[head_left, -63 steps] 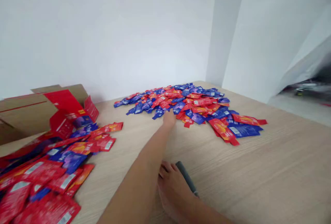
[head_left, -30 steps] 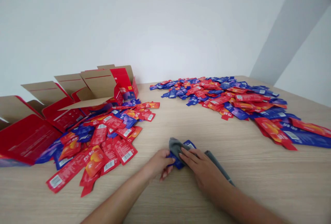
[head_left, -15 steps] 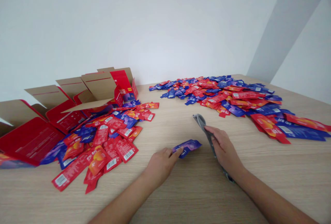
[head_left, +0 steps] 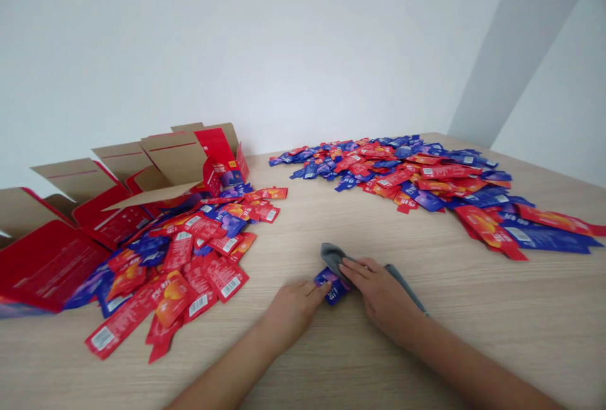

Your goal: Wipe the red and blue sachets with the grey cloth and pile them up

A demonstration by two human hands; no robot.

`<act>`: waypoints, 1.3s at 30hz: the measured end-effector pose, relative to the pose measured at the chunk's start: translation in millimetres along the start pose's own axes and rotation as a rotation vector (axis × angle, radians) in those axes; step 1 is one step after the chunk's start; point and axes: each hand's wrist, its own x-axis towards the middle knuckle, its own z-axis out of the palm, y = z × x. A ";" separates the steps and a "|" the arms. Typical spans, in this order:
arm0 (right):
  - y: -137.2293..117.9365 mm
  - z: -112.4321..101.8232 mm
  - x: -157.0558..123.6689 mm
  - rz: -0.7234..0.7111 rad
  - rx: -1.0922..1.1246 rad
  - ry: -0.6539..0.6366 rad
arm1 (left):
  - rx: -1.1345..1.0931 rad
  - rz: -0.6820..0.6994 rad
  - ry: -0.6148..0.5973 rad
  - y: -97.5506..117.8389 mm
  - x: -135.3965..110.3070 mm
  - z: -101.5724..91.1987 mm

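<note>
Pale wood-grain table (head_left: 293, 239), white wall (head_left: 303, 50) behind — left grip (head_left: 292, 309) pinning blue sachet (head_left: 336, 294), right (head_left: 386, 296) clasping grey cloth (head_left: 332, 256).

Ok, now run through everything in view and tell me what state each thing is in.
Left hand: fingertips on the blue packet
Right hand: fingers laid over the gray cloth
Blue packet: partly covered; sealed or not, can't tell
Gray cloth: bunched
Red boxes: open, flaps spread
Packets by the boxes: loose, overlapping
Far packet pile: loose, spread out
</note>
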 end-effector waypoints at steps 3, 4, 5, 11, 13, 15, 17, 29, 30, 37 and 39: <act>-0.7 -0.8 -0.8 -0.016 0.029 -0.011 | -0.107 -0.030 0.019 1.0 -3.3 -3.0; 0.9 -1.1 0.6 0.001 0.024 -0.007 | -0.157 -0.041 0.045 0.8 -3.4 -4.0; 3.6 -1.4 2.5 0.021 0.016 0.002 | -0.218 -0.053 0.084 -0.1 -2.9 -4.8; 20.1 -1.8 9.4 0.062 0.009 0.060 | -0.841 -0.327 0.394 -38.9 6.3 -24.7; 20.2 -0.2 8.2 0.073 -0.002 0.059 | -0.992 -0.446 0.513 -64.5 7.5 -45.7; 18.7 1.9 6.8 0.085 -0.017 0.059 | -1.069 -0.559 0.714 -90.1 6.4 -70.7; 16.7 3.7 5.8 0.092 -0.030 0.062 | -1.103 -0.628 0.990 -109.8 5.3 -91.0; 2.2 -6.9 8.1 0.154 -0.053 -0.055 | -0.729 -0.441 0.320 -49.1 170.3 -30.9; 1.9 -6.9 8.4 0.153 -0.050 -0.063 | -0.673 -0.397 0.294 -36.9 192.9 -27.7; 4.6 -1.9 10.7 0.161 0.034 -0.076 | -0.422 -0.118 0.272 30.1 323.5 -17.6; 5.2 -1.7 11.3 0.168 0.069 -0.065 | -0.266 -0.094 0.242 36.7 345.9 -14.3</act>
